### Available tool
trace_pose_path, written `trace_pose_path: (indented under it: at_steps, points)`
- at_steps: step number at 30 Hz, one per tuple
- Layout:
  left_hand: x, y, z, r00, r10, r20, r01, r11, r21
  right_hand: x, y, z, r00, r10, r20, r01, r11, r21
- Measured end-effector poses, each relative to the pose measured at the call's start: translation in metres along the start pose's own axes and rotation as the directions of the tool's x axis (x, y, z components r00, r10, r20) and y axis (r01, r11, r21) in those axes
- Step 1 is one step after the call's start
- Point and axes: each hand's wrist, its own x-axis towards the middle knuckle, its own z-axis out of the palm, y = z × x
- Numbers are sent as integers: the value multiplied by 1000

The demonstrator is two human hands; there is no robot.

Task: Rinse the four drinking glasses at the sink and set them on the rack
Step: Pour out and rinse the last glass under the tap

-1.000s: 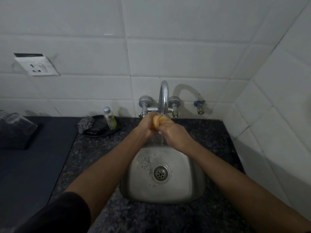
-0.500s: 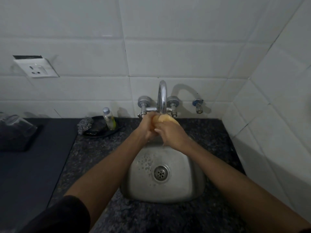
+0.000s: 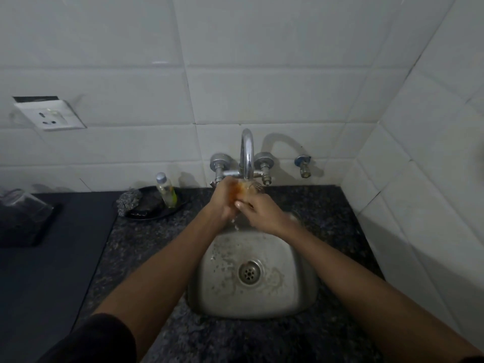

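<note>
Both hands meet under the spout of the tap (image 3: 247,153), over the back edge of the steel sink (image 3: 296,292). The left hand (image 3: 225,203) is wrapped around a clear drinking glass (image 3: 242,191), which shows as an orange-tinted shape between the two hands, right below the spout. The right hand (image 3: 262,212) lies against the near side of the glass with its fingers curled onto it. Half a second ago the right hand sat higher and covered most of the glass; now it has slid lower and more of the glass shows above it, much as it did a second ago. Water drips from under the hands into the sink, toward the drain (image 3: 249,273). Both forearms keep nearly the same line as before. On the dark speckled surface (image 3: 146,247) left of the tap, a black dish (image 3: 157,209) holds a steel scrubber (image 3: 128,201) and a small bottle (image 3: 165,189), all unmoved. At the far left edge stands a clear container (image 3: 21,205), too dim to tell what it is. A wall socket (image 3: 49,113) sits on the white tiles above.
</note>
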Motion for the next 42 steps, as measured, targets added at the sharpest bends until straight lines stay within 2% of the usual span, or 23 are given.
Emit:
trace_pose_path:
  at_steps: [1, 3, 5, 6, 7, 9, 11, 13, 15, 16, 17, 19, 21, 23, 25, 26, 27, 29, 31, 32, 37, 39, 42]
  points:
    - [2, -3, -1, 1000, 7, 5, -7, 1000, -28, 3, -4, 2, 1000, 13, -20, -12, 999, 32]
    - [3, -3, -1, 1000, -4, 16, 5, 999, -51, 7, -5, 2, 999, 6, -54, -10, 998, -66]
    - [1, 1, -1, 999, -29, 23, 30, 1000, -9, 4, 0, 0, 999, -21, 24, 26, 969, -245]
    - [2, 2, -2, 999, -33, 9, 33, 999, 20, 2, 5, 0, 999, -6, 41, 16, 969, -247]
    - [3, 1, -3, 1000, -12, -25, 13, 999, 38, 0, 5, 1, 999, 21, 35, -14, 983, -186]
    - [4, -2, -5, 998, 43, -55, -41, 999, 27, 1, -2, 3, 997, 76, -3, -75, 994, 75]
    - [6, -7, -6, 997, 69, -25, -69, 997, -16, 7, -9, 3, 996, 85, -38, -77, 982, 170]
    - [5, -7, -7, 999, 40, -13, -40, 999, -10, 8, -7, 0, 1000, 19, -23, -20, 999, -28]
    - [5, -3, -11, 1000, 3, 1, -3, 1000, 24, 3, -1, -2, 996, -80, 44, 90, 946, -311]
    - [6, -1, -12, 1000, -10, 2, 10, 999, 45, 0, 4, -1, 996, -70, 55, 84, 937, -339]
    - [5, -1, -11, 1000, -4, -8, 4, 998, 56, -3, 5, 0, 998, -35, 43, 46, 961, -274]
    - [4, -3, -7, 999, 36, -11, -36, 999, 37, -3, -5, 0, 997, 67, 28, -68, 998, 17]
    - [5, -6, -4, 999, 46, 17, -46, 999, 11, 3, -17, 0, 990, 139, -27, -130, 968, 215]
    - [3, -4, -5, 998, 25, 61, -26, 1000, 10, 6, -17, -1, 992, 118, -54, -111, 987, 119]
    - [-1, 3, -6, 997, -5, 83, 1, 999, 46, -1, -11, -2, 996, 83, 31, -79, 989, -129]
    - [-2, 5, -6, 996, -8, 90, 2, 998, 68, -4, -4, -1, 996, 78, 52, -69, 984, -162]
    - [-2, 5, -6, 995, -1, 95, -7, 996, 85, -7, 0, 0, 996, 70, 56, -65, 994, -93]
    - [-2, 3, -5, 997, 24, 77, -32, 995, 93, -8, -1, 3, 993, 110, 52, -119, 966, 232]
    - [3, -2, -9, 997, 51, 53, -55, 995, 82, -7, -6, 1, 970, 233, 76, -239, 829, 506]
    - [5, -4, -12, 997, 66, 36, -69, 994, 88, -8, -6, 1, 957, 283, 66, -271, 785, 557]
    - [11, -6, -21, 961, 203, -188, -186, 977, 103, -27, 7, 0, 935, 311, -171, -203, 864, 460]
    - [10, -6, -20, 938, 280, -206, -249, 955, 162, -31, 14, -1, 916, 312, -251, -188, 889, 418]
    - [3, -5, -17, 906, 378, -193, -313, 902, 296, -35, 24, -2, 937, 222, -271, -140, 947, 290]
